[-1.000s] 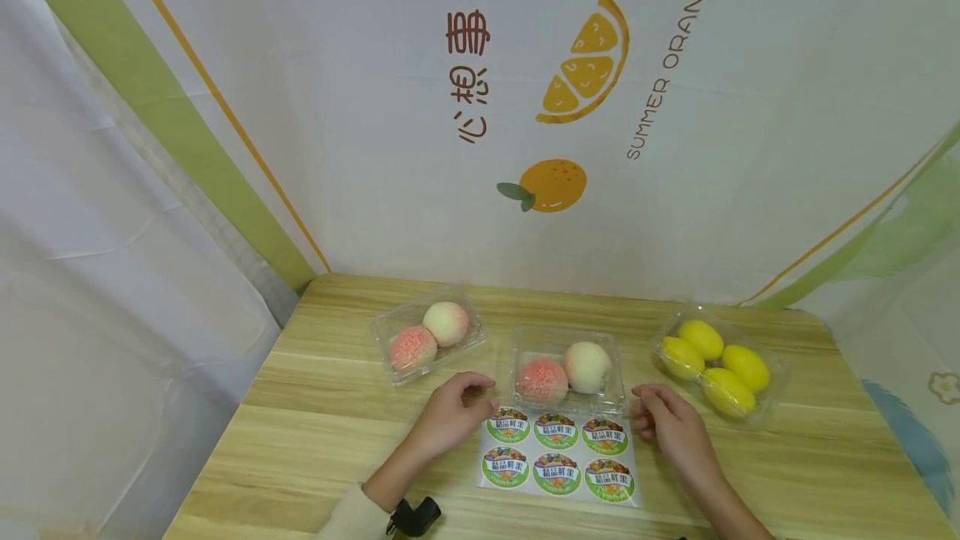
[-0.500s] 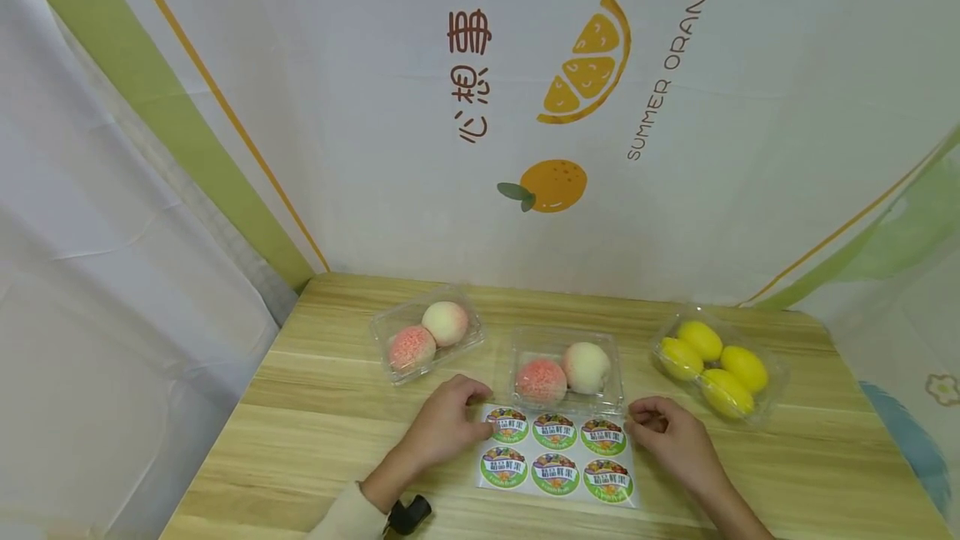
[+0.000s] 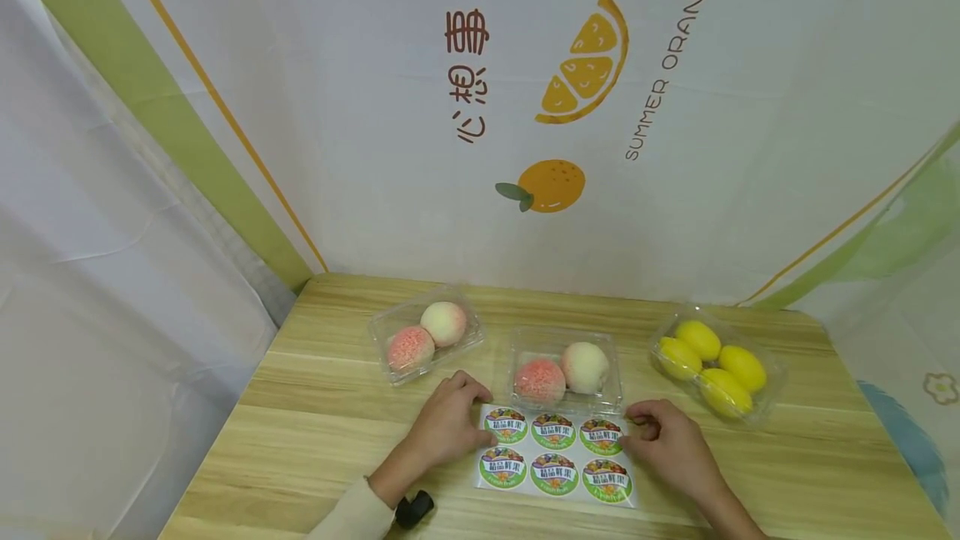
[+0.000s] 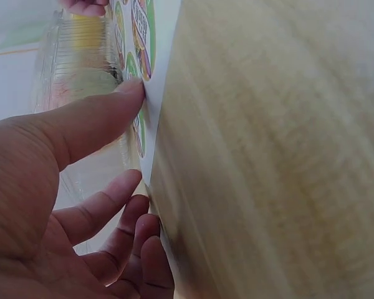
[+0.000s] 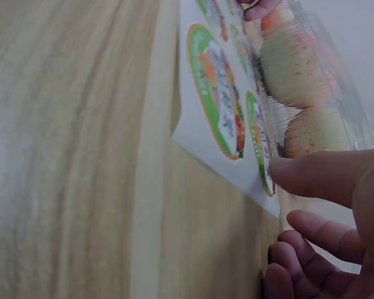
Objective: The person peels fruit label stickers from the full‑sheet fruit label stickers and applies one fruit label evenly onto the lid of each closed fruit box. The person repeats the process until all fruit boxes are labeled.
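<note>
A white sheet of round fruit stickers [image 3: 528,458] lies flat on the wooden table. At its left edge my left hand [image 3: 444,419] rests with the thumb touching the sheet; in the left wrist view the other fingers [image 4: 121,187] curve loosely beside its corner. Across from it, my right hand [image 3: 671,444] has its thumb [image 5: 299,174] over the sheet's right edge, at a sticker. The right fingers lie beyond the edge, apart from the thumb. Directly behind the sheet stands a clear plastic box [image 3: 613,348] holding two peaches, one pink [image 3: 540,382] and one pale [image 3: 585,367].
Another clear box [image 3: 386,327] with two peaches stands tilted at the back left. To the back right is a clear box [image 3: 767,357] of several lemons [image 3: 726,392]. A printed white curtain [image 3: 375,148] hangs behind the wooden table [image 3: 277,432].
My right hand has moved slightly left, its thumb now over the sheet's right edge. My left thumb has come down at the left edge. The boxes stay in place.
</note>
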Tool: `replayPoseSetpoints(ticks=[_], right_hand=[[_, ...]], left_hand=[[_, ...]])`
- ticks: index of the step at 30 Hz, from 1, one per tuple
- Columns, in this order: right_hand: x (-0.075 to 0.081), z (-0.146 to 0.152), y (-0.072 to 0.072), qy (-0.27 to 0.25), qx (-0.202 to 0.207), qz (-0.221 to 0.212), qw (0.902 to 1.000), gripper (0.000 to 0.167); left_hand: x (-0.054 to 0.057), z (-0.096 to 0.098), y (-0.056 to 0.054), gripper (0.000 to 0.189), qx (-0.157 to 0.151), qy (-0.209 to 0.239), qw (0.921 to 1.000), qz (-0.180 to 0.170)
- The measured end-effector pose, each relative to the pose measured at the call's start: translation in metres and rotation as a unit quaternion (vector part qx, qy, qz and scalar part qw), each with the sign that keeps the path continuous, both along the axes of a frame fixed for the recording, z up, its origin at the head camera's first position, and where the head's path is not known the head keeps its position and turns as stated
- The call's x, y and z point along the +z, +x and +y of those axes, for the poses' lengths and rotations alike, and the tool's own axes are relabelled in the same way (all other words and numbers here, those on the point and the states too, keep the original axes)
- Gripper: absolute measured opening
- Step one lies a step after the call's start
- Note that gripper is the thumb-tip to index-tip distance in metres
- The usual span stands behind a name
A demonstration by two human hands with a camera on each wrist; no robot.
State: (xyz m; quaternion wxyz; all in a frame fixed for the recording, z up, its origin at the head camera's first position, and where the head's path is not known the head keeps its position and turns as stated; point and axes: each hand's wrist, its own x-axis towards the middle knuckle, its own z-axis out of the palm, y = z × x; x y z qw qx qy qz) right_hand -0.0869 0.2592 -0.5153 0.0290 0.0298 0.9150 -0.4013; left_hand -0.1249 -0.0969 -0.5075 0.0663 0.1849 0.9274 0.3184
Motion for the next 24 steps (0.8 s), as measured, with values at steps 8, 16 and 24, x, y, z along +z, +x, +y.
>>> replayPoseSetpoints(ticks=[8, 16, 24], right_hand=[[0.0000, -0.0013, -0.0022, 0.045, 0.036, 0.011, 0.9983, 0.046], [0.0011, -0.0019, -0.0028, 0.063, 0.042, 0.009, 0.9971, 0.044], [0.0011, -0.0011, -0.0041, 0.075, 0.054, 0.020, 0.9956, 0.042]], left_hand=[[-0.0003, 0.0010, -0.0012, 0.048, 0.000, -0.009, 1.0000, 0.002], [-0.0004, 0.0016, -0.0023, 0.043, -0.002, -0.009, 1.0000, -0.003], [-0.0005, 0.0029, -0.0029, 0.045, -0.008, -0.007, 0.9999, -0.003]])
